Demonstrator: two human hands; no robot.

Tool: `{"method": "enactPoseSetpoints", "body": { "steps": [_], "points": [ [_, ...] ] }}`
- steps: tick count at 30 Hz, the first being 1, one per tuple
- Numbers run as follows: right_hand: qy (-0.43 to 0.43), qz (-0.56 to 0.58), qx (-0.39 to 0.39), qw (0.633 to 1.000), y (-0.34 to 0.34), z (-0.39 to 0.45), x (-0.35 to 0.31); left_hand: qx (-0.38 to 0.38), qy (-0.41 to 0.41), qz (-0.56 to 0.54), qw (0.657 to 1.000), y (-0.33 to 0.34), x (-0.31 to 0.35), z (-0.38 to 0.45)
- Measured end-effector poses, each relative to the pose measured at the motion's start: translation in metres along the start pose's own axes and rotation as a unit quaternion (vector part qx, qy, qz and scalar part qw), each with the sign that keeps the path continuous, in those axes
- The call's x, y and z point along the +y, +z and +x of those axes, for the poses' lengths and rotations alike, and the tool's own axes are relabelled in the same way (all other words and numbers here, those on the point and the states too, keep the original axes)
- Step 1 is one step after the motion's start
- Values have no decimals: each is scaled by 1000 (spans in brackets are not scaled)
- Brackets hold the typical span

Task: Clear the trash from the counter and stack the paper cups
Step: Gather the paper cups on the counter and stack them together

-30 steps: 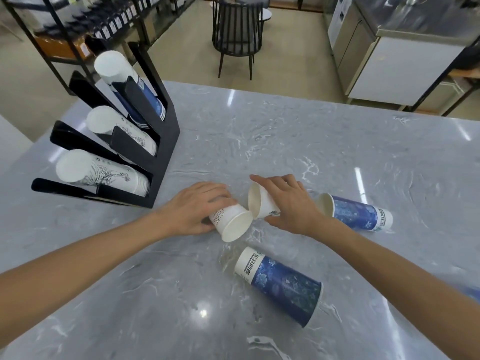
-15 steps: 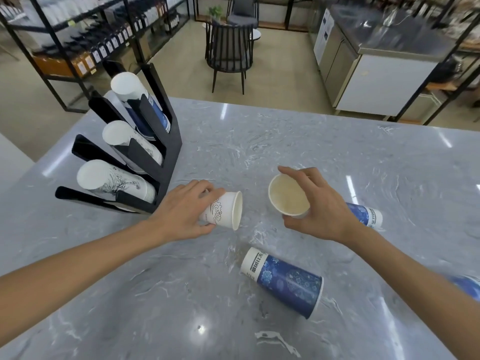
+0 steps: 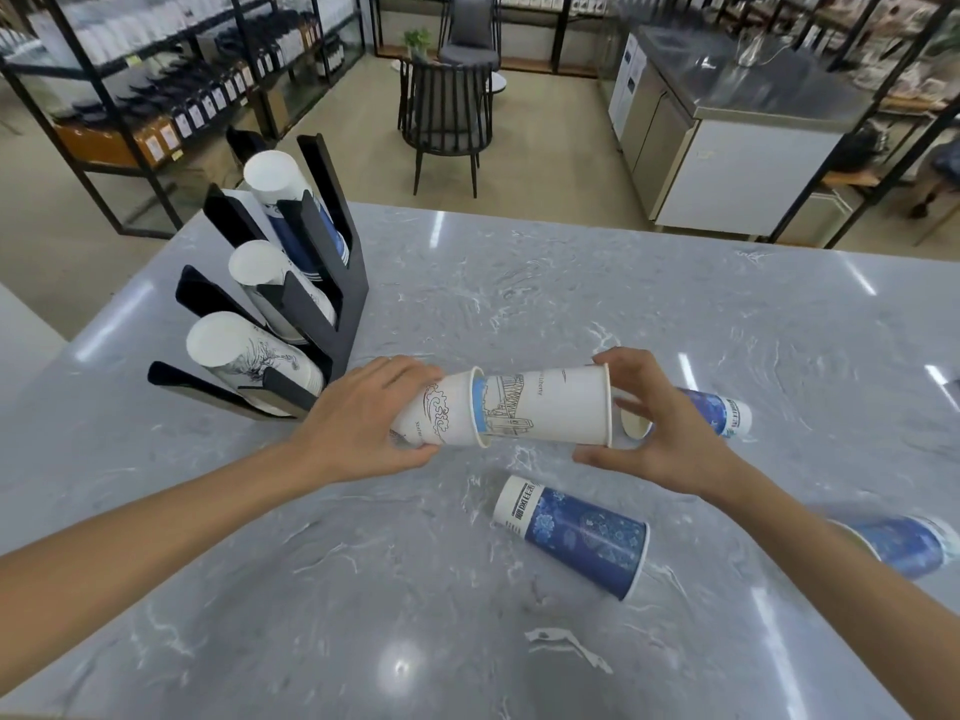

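My left hand (image 3: 363,423) grips a white paper cup with a wave drawing (image 3: 441,410), held sideways above the grey marble counter (image 3: 519,293). My right hand (image 3: 660,423) holds a second white cup with a line drawing (image 3: 550,405) by its rim, its base pushed partway into the first cup's mouth. Three blue patterned cups lie on their sides: one in front (image 3: 576,535), one behind my right hand (image 3: 722,410), one at the right edge (image 3: 904,543).
A black tiered cup holder (image 3: 317,309) stands at the left, with three stacks of cups lying in its slots. Beyond the counter's far edge are a dark chair (image 3: 447,111), shelving and a steel-topped cabinet (image 3: 737,148).
Both white cups have been lifted off the counter. My right hand turned its cup and pushed its base into the mouth of the cup in my left hand.
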State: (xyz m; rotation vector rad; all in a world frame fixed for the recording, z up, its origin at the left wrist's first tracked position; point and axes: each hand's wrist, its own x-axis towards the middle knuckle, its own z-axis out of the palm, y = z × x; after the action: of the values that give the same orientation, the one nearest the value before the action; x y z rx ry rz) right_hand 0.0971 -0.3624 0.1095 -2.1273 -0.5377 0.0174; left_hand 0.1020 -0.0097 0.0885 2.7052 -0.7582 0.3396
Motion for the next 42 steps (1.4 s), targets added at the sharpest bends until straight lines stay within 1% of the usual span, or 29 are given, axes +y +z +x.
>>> {"method": "enactPoseSetpoints", "body": {
  "steps": [4, 9, 15, 18, 26, 30, 35, 39, 42],
  "points": [
    [23, 24, -15, 999, 9, -2, -10, 0, -2, -52, 999, -11, 6, -9],
    [33, 52, -33, 998, 22, -1, -18, -32, 7, -95, 995, -25, 10, -18],
    [43, 107, -64, 991, 46, 2, -32, -74, -31, -179, 981, -31, 12, -30],
    [38, 117, -81, 989, 62, 4, -37, -69, -53, -218, 972, -32, 14, -38],
    [14, 122, -128, 984, 101, 14, -53, -62, -94, -244, 963, -36, 6, -66],
    [-17, 98, -133, 986, 116, 22, -66, -70, -121, -275, 951, -39, -5, -82],
    [-95, 76, -148, 982, 133, 38, -89, -71, -145, -300, 940, -40, -16, -102],
    [-154, 62, -160, 973, 153, 53, -104, -36, -171, -346, 922, -33, -25, -118],
    [-172, 48, -167, 970, 170, 60, -108, -5, -199, -381, 903, -23, -33, -131]
  ]
}}
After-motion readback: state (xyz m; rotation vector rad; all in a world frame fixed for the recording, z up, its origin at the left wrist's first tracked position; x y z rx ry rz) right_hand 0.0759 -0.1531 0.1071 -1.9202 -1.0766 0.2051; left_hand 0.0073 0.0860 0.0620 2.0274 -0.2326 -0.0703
